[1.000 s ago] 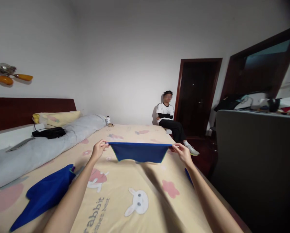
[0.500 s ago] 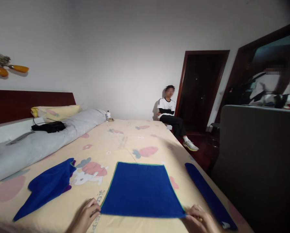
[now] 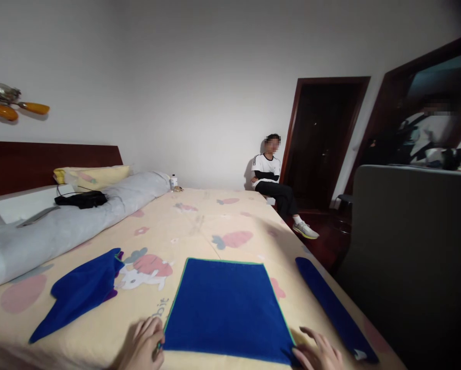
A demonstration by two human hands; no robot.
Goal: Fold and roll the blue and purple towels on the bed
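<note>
A blue cloth (image 3: pixel 227 308) with green edging lies spread flat on the bed. At its near left corner, my left hand (image 3: pixel 143 343) is closed in a pinch, with a bit of the edging showing at the fingers. My right hand (image 3: pixel 318 350) is by the near right corner; its thumb touches the cloth while the index finger is stretched out apart from it. A crumpled blue cloth (image 3: pixel 81 295) with purple showing at its edge lies to the left. On the right is a long, narrow folded blue cloth (image 3: pixel 332 307) with a small pale tag at its near end.
The bed (image 3: pixel 199 226) has a patterned cream sheet. A rolled grey quilt (image 3: pixel 126 198), a black bag-like item (image 3: pixel 81 199) and a pillow (image 3: pixel 95 177) lie by the headboard. A person (image 3: pixel 269 172) sits beyond the bed. A dark panel (image 3: pixel 411 257) stands at right.
The near edge of the spread cloth has come slightly toward me. My right hand's fingers have spread from a pinch, and my left hand has shifted a little right. The view has turned slightly.
</note>
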